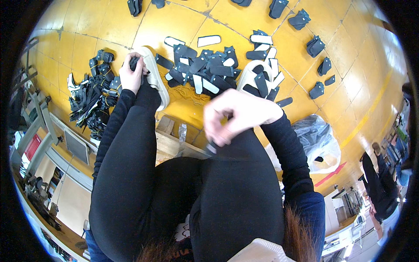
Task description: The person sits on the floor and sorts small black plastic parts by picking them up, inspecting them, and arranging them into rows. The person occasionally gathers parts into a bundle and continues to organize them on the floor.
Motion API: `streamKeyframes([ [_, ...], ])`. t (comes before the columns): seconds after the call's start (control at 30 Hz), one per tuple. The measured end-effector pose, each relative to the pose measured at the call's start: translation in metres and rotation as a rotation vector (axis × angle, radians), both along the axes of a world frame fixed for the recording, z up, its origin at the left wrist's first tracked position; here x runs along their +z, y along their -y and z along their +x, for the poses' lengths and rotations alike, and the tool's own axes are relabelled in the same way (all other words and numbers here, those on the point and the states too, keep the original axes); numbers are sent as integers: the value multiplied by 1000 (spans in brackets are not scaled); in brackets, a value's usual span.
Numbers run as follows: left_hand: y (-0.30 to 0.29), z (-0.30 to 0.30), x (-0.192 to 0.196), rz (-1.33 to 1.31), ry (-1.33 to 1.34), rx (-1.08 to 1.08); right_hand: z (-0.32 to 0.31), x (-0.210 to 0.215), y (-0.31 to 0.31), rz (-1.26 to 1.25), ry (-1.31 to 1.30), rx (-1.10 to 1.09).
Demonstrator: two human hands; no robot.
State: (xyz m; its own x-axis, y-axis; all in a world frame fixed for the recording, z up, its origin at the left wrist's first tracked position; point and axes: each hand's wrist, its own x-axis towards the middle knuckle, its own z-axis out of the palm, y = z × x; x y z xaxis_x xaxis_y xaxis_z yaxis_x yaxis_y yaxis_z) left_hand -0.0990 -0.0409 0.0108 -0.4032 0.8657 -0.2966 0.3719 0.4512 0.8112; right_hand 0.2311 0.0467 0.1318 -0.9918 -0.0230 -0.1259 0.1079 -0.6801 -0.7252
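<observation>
Left hand: the left hand [132, 72] is raised over the person's left knee, near the left shoe; its fingers are curled tight round a small dark piece [135, 63] that shows only at the top of the fist.
Right hand: the right hand [230, 115] hovers above the right knee, fingers bent in and thumb pressed to them; whether anything lies inside the grip cannot be told, since the hand is blurred.
Dark strip: a narrow dark strip with a pale end [211, 148] pokes out just below the right hand, against the black trouser leg.
Left shoe: a cream slip-on shoe [153, 72] rests on the yellow floor [100, 22], just beside the left hand.
Right shoe: a second cream shoe [248, 74] sits farther right, partly covered by dark pieces.
Central heap: a pile of black and white cut pieces [209, 70] lies between the two shoes, ahead of both hands.
Left heap: a bundle of black straps [91, 98] lies on the floor to the left of the left arm.
Small stacks: several little stacks of dark pieces [315, 46] are spread over the floor to the upper right.
Bag: a clear plastic bag [321, 139] lies beside the right elbow.
Other person: a person in dark clothes [377, 179] stands at the right edge, well apart.
</observation>
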Motion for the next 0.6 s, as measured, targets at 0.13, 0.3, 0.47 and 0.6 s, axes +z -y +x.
streamKeyframes([
  [0.13, 1, -5, 0, 7, -12, 1, -16, -63, -18, 536, 266, -337],
  [0.3, -4, 2, 2, -7, -15, -3, -51, -148, -109, 854, 472, -757],
  [0.47, -1, 0, 0, 4, -7, 7, -103, -184, -163, 781, 383, -907],
  [0.6, -3, 2, -4, 19, 32, -10, -121, -218, -178, 1268, 436, -1049],
])
